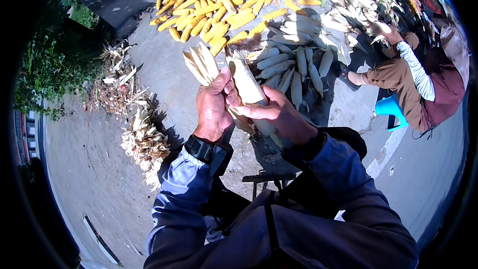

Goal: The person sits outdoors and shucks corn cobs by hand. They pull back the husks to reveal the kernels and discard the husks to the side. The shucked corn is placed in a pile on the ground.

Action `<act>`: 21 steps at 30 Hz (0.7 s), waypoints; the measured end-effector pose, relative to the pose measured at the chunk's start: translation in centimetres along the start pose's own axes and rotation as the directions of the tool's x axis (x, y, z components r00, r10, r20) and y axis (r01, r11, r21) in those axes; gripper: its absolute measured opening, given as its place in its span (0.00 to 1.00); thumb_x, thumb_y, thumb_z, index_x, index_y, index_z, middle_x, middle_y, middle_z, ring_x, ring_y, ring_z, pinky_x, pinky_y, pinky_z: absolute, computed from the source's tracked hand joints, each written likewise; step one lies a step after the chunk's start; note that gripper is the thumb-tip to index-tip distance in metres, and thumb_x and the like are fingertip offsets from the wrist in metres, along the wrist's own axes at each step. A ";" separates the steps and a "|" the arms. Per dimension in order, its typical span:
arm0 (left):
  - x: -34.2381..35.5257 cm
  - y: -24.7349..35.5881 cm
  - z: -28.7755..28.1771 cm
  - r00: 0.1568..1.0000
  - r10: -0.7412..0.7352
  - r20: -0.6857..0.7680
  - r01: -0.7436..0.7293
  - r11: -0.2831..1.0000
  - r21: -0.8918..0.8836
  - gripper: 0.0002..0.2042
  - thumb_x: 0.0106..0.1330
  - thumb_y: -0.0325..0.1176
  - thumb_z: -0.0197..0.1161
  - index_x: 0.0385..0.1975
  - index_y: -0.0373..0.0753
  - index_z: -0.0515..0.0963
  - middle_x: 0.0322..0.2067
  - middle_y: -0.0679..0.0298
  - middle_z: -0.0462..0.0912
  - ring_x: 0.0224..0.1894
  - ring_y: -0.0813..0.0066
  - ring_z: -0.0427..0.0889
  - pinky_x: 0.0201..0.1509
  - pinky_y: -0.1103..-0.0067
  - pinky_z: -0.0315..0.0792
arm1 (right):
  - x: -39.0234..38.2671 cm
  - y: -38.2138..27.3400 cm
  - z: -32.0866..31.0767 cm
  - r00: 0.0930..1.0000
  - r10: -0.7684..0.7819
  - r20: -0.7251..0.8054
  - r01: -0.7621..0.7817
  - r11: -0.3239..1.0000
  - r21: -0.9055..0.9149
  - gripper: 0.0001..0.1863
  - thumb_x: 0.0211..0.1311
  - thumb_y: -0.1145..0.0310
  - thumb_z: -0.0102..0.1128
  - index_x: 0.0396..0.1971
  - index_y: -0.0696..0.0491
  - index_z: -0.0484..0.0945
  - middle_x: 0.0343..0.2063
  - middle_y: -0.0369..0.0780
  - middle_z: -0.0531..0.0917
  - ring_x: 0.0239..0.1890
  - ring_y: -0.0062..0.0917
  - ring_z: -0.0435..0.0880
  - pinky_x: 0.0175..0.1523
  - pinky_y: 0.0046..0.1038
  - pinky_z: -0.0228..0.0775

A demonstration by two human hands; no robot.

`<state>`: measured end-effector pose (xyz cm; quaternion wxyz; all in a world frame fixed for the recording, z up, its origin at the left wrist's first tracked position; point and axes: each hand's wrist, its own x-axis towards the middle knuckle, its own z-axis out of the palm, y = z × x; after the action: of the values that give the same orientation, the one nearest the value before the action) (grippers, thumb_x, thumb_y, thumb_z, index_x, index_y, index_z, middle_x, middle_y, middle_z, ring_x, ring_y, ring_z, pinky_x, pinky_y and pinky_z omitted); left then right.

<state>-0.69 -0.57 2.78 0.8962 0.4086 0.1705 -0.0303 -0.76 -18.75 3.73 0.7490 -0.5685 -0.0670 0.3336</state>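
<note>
In front of me, my left hand point(214, 107) is closed on pale, dry husk leaves point(199, 62) pulled to the left of an ear of corn. My right hand point(279, 112) grips the lower part of that ear point(244, 79), which is upright and still wrapped in whitish husk, its top showing silk. Beyond them lie a heap of unhusked white ears point(298, 69) and a spread of bare yellow cobs point(214, 15).
A person point(430, 84) in brown trousers sits at the right beside a blue plastic stool point(386, 107), holding an ear. Discarded husks point(144, 144) are piled at the left, with leafy plants point(50, 69) behind. A dark stool edge point(266, 177) shows beneath me.
</note>
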 end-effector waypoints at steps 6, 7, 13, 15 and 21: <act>0.3 0.1 -0.2 0.994 0.101 -0.049 -0.096 0.991 0.097 0.06 0.71 0.30 0.66 0.36 0.38 0.75 0.23 0.73 0.71 0.18 0.85 0.66 0.21 0.83 0.64 | -0.2 1.1 -0.5 0.998 -0.046 -0.032 0.043 0.996 -0.083 0.23 0.65 0.60 0.69 0.53 0.58 0.75 0.40 0.35 0.81 0.41 0.17 0.78 0.46 0.23 0.70; 0.3 0.0 -0.2 0.991 0.115 -0.068 -0.108 0.990 0.094 0.06 0.70 0.29 0.67 0.36 0.38 0.75 0.23 0.72 0.72 0.18 0.85 0.66 0.21 0.83 0.64 | -0.1 1.2 -0.6 0.998 -0.054 -0.041 0.051 0.995 -0.086 0.21 0.64 0.61 0.70 0.50 0.59 0.75 0.39 0.35 0.81 0.40 0.16 0.78 0.45 0.23 0.70; 0.4 -0.1 0.2 0.986 0.122 -0.112 -0.110 0.987 0.114 0.06 0.68 0.26 0.69 0.38 0.35 0.78 0.24 0.69 0.77 0.17 0.83 0.69 0.20 0.83 0.65 | 0.6 2.4 -1.2 0.993 -0.095 -0.069 0.083 0.985 -0.154 0.19 0.64 0.60 0.72 0.41 0.58 0.75 0.33 0.34 0.78 0.35 0.15 0.74 0.41 0.24 0.69; 0.6 -0.3 -0.3 0.993 0.115 -0.035 -0.110 0.986 0.121 0.08 0.67 0.27 0.69 0.42 0.35 0.78 0.24 0.69 0.79 0.17 0.84 0.70 0.20 0.84 0.66 | 0.7 2.5 -1.1 0.988 -0.141 -0.062 0.124 0.967 -0.220 0.20 0.64 0.59 0.72 0.41 0.58 0.75 0.33 0.34 0.78 0.35 0.16 0.74 0.41 0.25 0.69; 0.4 0.0 0.5 0.995 0.102 -0.012 -0.098 0.979 0.181 0.10 0.66 0.29 0.71 0.42 0.36 0.78 0.23 0.69 0.80 0.16 0.85 0.72 0.19 0.84 0.68 | 0.5 2.8 -1.2 0.977 -0.209 -0.040 0.189 0.938 -0.291 0.21 0.64 0.60 0.72 0.47 0.58 0.76 0.36 0.36 0.80 0.38 0.17 0.78 0.44 0.25 0.72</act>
<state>-0.19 -0.92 2.95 0.8539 0.4965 0.1558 0.0036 -0.98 -19.09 0.65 0.6907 -0.6725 -0.1451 0.2227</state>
